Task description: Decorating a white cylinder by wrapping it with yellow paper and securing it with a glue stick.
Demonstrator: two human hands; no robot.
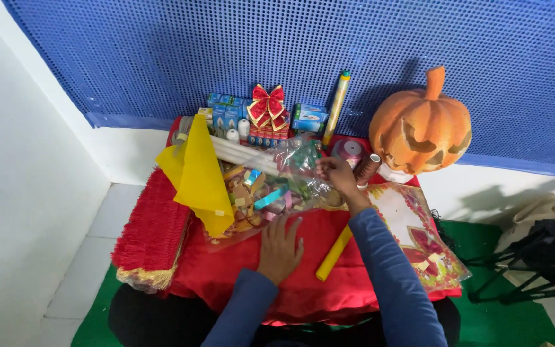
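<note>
My left hand (279,247) lies flat with spread fingers on the red cloth (226,270), just below a clear plastic bag (271,189) full of small coloured craft pieces. My right hand (336,173) pinches the bag's upper right edge, lifting the plastic. A yellow stick (333,254) lies on the cloth between my forearms. Both sleeves are blue.
A yellow cloth (200,173) lies on the bag's left side, with a red fringed mat (151,231) beyond it. An orange carved pumpkin (421,125) stands back right. Ribbon spools (349,151), a red bow (267,106), small boxes (226,112) and a patterned flat packet (419,234) surround the bag.
</note>
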